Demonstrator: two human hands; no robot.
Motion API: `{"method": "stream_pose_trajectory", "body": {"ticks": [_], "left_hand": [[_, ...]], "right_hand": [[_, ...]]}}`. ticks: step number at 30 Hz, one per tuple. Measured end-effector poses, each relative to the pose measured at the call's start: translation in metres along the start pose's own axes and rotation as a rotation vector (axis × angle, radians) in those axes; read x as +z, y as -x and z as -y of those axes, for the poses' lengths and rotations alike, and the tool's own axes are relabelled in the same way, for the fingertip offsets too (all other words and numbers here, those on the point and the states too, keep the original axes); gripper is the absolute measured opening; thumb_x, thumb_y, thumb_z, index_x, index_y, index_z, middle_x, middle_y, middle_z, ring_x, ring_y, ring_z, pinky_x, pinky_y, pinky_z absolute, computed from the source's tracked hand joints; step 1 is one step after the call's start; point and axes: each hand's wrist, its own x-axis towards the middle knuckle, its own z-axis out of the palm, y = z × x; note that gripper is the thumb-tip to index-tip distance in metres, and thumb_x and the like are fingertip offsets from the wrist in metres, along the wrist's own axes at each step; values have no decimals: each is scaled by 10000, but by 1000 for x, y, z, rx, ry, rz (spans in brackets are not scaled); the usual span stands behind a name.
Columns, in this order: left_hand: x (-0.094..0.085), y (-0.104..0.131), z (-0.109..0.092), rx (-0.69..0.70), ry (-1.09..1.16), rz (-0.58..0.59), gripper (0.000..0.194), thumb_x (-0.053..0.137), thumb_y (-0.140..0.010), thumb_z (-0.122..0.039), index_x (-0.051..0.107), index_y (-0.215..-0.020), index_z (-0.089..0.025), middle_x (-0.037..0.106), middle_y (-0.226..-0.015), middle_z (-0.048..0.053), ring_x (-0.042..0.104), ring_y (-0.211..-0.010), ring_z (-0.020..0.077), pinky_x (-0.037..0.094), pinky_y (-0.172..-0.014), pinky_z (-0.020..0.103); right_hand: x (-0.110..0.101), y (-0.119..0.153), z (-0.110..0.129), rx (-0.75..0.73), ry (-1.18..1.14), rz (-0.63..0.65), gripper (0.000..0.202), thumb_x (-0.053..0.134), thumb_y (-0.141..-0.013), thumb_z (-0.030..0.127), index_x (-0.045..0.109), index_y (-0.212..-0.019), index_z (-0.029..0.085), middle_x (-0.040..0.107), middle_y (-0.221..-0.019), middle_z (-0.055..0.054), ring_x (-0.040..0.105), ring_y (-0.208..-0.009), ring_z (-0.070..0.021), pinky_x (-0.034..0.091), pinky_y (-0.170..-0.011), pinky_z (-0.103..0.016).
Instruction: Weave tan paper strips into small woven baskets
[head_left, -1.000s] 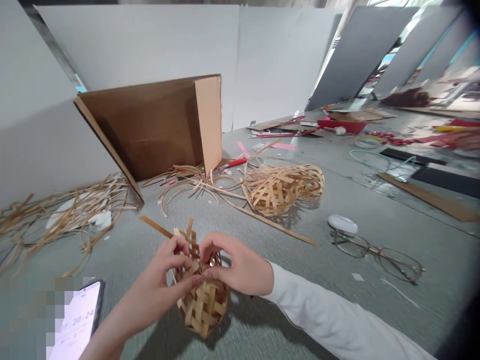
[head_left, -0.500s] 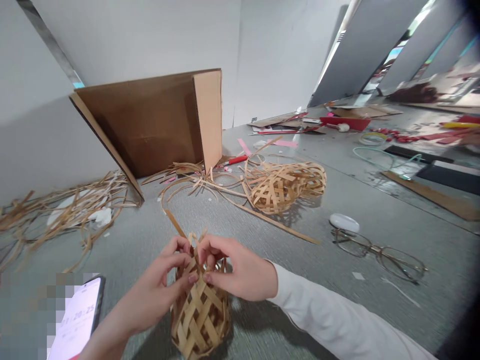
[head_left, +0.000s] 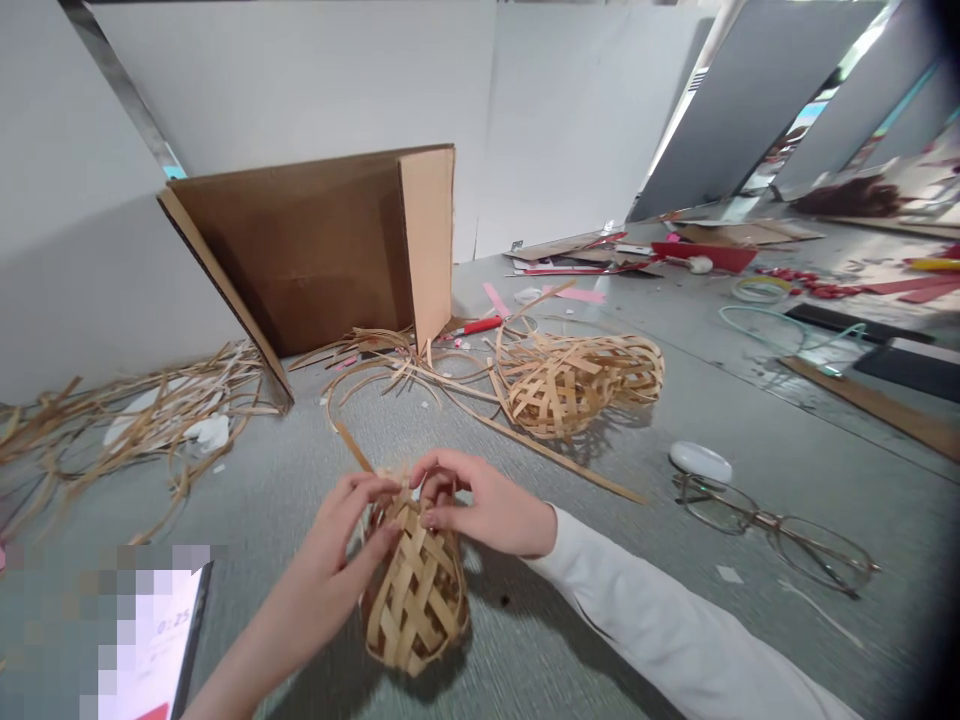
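A small woven bamboo-strip basket sits low in the middle of the view, just above the grey table. My left hand wraps its left side, fingers on the upper weave. My right hand, in a white sleeve, pinches the loose strip ends at the basket's top. One long strip sticks out up and to the left from the top.
A second woven piece lies beyond, among loose strips. A folded cardboard sheet stands at the back left. Eyeglasses and a white oval case lie to the right. A phone lies at the lower left.
The basket has been turned in my hands, so its woven side now faces me. Both hands stayed on its top edge, and the long strip has swung more upright.
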Motion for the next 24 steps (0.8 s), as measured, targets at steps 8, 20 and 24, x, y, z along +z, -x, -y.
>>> {"method": "stream_pose_trajectory", "body": {"ticks": [8, 20, 24], "left_hand": [[26, 13, 10, 49, -85, -163, 333, 499, -899, -397, 487, -1219, -305, 470, -1321, 82, 471, -1232, 254, 384, -1025, 466], [45, 9, 32, 91, 74, -311, 299, 461, -912, -259, 549, -1193, -305, 485, -1379, 82, 462, -1287, 254, 374, -1057, 491], [48, 11, 30, 101, 35, -294, 308, 437, -923, -264, 558, -1203, -311, 468, -1391, 88, 461, -1287, 268, 392, -1039, 505]], "right_hand": [[3, -2, -6, 5, -33, -256, 190, 649, -745, 127, 524, -871, 195, 585, -766, 23, 587, -713, -126, 483, -708, -275], [-19, 3, 13, 57, 141, -116, 169, 628, -792, 151, 654, -958, 151, 710, -935, -80, 642, -877, -198, 495, -814, -367], [-17, 3, 11, 73, 168, -117, 165, 639, -738, 71, 702, -861, 161, 717, -849, -39, 641, -796, -169, 506, -778, -324]]}}
